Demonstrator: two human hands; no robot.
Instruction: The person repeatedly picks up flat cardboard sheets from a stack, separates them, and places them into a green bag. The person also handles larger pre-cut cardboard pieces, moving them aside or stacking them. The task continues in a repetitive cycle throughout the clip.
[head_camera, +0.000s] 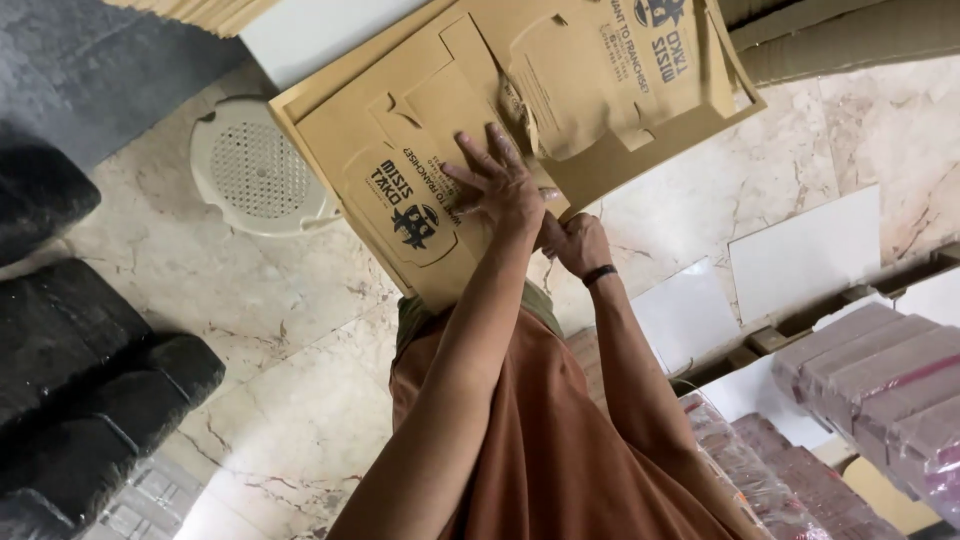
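Note:
A large brown die-cut cardboard sheet (600, 90) with printed box blanks is held up over the marble floor. My left hand (497, 182) lies flat on one partly punched-out blank (420, 190), fingers spread and pressing on it. Just below and to the right, my right hand (573, 243), with a black wristband, is closed on the sheet's lower edge. Part of the blank's flap near the fingers is torn loose from the sheet. An orange-brown garment (560, 440) covers my lap under both arms.
A round white perforated plastic cover (255, 165) lies on the marble floor (290, 380). Black cushions (70, 390) sit at the left. White flat sheets (800, 255) and plastic-wrapped pink-brown stacks (880, 380) are at the right. More cardboard (850, 35) is top right.

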